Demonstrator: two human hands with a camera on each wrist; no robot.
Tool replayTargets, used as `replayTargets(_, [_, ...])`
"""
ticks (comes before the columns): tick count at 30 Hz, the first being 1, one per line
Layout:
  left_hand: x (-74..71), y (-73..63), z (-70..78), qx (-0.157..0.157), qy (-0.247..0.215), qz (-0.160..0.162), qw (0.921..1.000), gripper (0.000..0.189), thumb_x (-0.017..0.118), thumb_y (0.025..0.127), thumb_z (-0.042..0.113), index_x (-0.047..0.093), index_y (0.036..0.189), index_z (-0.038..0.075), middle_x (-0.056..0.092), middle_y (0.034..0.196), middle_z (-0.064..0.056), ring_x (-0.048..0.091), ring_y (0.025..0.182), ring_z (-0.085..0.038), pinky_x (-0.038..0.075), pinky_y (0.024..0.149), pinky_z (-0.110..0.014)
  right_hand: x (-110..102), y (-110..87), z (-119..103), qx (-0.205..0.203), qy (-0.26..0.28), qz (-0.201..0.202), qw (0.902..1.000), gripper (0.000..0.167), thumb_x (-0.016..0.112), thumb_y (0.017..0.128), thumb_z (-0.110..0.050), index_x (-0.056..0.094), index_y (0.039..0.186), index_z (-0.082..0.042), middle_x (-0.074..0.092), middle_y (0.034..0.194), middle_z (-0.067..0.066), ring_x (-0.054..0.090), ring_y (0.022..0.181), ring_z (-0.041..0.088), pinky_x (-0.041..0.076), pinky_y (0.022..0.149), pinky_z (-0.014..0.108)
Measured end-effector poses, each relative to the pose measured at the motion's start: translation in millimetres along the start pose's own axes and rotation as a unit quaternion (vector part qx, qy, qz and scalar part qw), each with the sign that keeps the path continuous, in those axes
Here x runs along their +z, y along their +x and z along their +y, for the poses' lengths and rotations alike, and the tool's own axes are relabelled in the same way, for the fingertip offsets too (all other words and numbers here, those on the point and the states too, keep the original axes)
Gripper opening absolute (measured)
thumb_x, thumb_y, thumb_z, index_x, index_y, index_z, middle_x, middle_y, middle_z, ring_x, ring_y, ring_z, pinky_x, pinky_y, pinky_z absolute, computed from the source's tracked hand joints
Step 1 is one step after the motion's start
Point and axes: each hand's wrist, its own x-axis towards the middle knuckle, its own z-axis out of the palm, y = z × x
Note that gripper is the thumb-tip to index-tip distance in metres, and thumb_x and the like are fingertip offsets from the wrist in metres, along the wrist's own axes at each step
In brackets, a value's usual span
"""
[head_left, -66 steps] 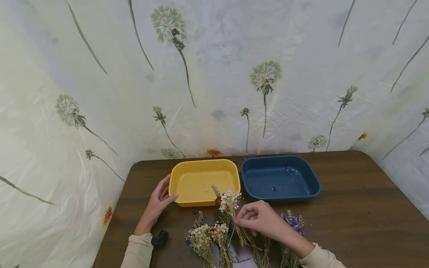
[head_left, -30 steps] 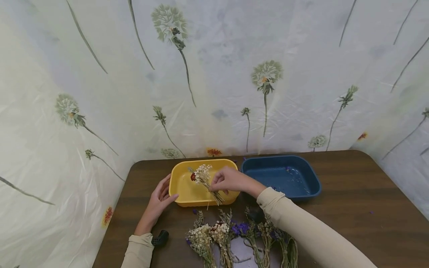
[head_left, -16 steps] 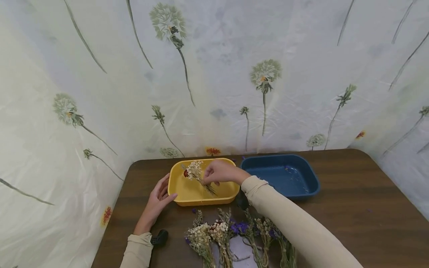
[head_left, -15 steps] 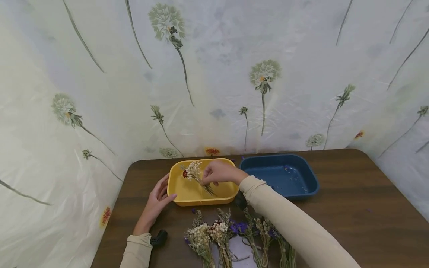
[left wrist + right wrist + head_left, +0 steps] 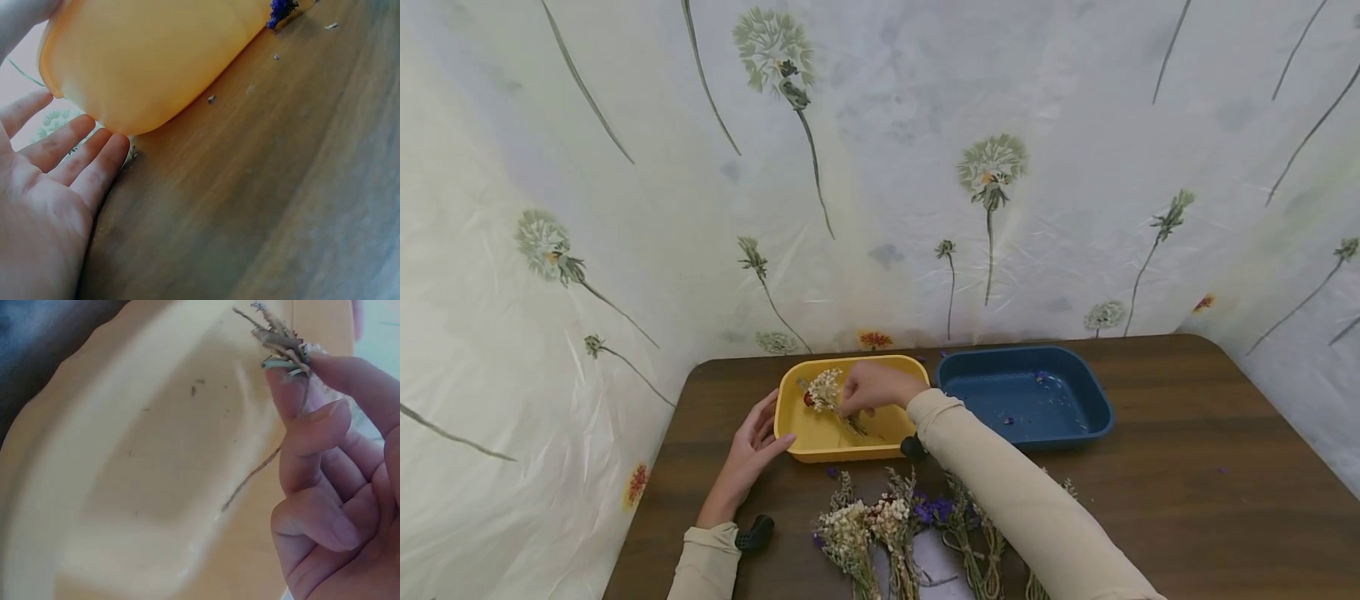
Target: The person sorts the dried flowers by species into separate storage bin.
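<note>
My right hand [image 5: 880, 387] pinches a small bunch of dried flowers [image 5: 823, 390] by its stems, inside the yellow tray [image 5: 850, 454]. White blossoms and a dark red one point left. In the right wrist view, the cut stem ends [image 5: 284, 347] stick out between thumb and finger, and a piece of twine [image 5: 256, 472] hangs down from them. At the tray's left end rests my left hand [image 5: 758, 437], thumb at the front corner. The left wrist view has its nearly straight fingers [image 5: 100, 165] touching the tray's outer side [image 5: 150, 62], palm apart from it.
A blue tray [image 5: 1026, 442] with a few purple petals stands right of the yellow one. Several tied dried bunches [image 5: 850, 533] lie along the front, partly under the right sleeve [image 5: 1015, 500]. Behind the wooden table [image 5: 1180, 450] hangs a dandelion-print curtain [image 5: 887, 167].
My right hand has carried the flower bunch from above the front row into the yellow tray, then farther left and lower. The left hand has kept its place at the tray.
</note>
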Motion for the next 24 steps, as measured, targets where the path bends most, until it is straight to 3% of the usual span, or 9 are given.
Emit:
replayTargets(4, [0.4, 0.1, 0.5, -0.003, 0.002, 0.004, 1.0, 0.076, 0.067, 0.099, 0.007, 0.029, 0.163, 0.023, 0.033, 0.167, -0.014, 0.036, 0.153, -0.035, 0.048, 0.105, -0.015, 5.5, 6.0, 1.2, 0.011, -0.007, 0.0, 0.9999, 0.035, 0.074, 0.092, -0.016, 0.063, 0.059, -0.012, 0.052, 0.052, -0.005, 0.053, 0.051, 0.017, 0.034, 0.05, 0.023])
replayTargets(9, [0.4, 0.6, 0.4, -0.009, -0.002, 0.007, 0.9999, 0.076, 0.068, 0.099, 0.006, 0.03, 0.163, 0.022, 0.034, 0.167, -0.014, 0.036, 0.153, -0.035, 0.048, 0.103, -0.013, 8.3, 6.9, -1.9, 0.018, 0.003, -0.013, 0.9997, 0.031, 0.075, 0.093, -0.013, 0.069, 0.064, -0.005, 0.06, 0.055, 0.003, 0.059, 0.054, 0.026, 0.033, 0.048, 0.024])
replayTargets(14, [0.6, 1.6, -0.3, -0.012, -0.006, 0.009, 0.9999, 0.077, 0.069, 0.099, 0.008, 0.03, 0.163, 0.022, 0.034, 0.167, -0.013, 0.036, 0.153, -0.034, 0.047, 0.103, -0.013, 11.5, 9.7, -2.9, 0.038, -0.016, -0.021, 0.9989, 0.032, 0.075, 0.094, -0.014, 0.071, 0.065, -0.002, 0.062, 0.056, 0.006, 0.054, 0.052, 0.021, 0.033, 0.047, 0.023])
replayTargets(21, [1.5, 2.2, -0.1, -0.016, -0.003, 0.012, 0.9998, 0.076, 0.068, 0.099, 0.006, 0.03, 0.163, 0.019, 0.034, 0.167, -0.015, 0.036, 0.153, -0.035, 0.047, 0.104, -0.012, 14.5, 11.9, -3.4, 0.053, -0.029, -0.021, 0.9979, 0.026, 0.076, 0.093, -0.012, 0.075, 0.068, -0.002, 0.067, 0.06, 0.008, 0.056, 0.053, 0.019, 0.045, 0.054, 0.029])
replayTargets(24, [1.4, 2.6, -0.3, -0.014, 0.003, 0.013, 0.9998, 0.075, 0.067, 0.099, 0.005, 0.029, 0.163, 0.018, 0.033, 0.167, -0.016, 0.036, 0.153, -0.036, 0.047, 0.105, -0.014, 14.5, 12.4, -3.0, 0.053, -0.033, -0.025, 0.9978, 0.027, 0.075, 0.094, -0.012, 0.075, 0.069, -0.001, 0.065, 0.06, 0.009, 0.053, 0.052, 0.018, 0.045, 0.055, 0.029])
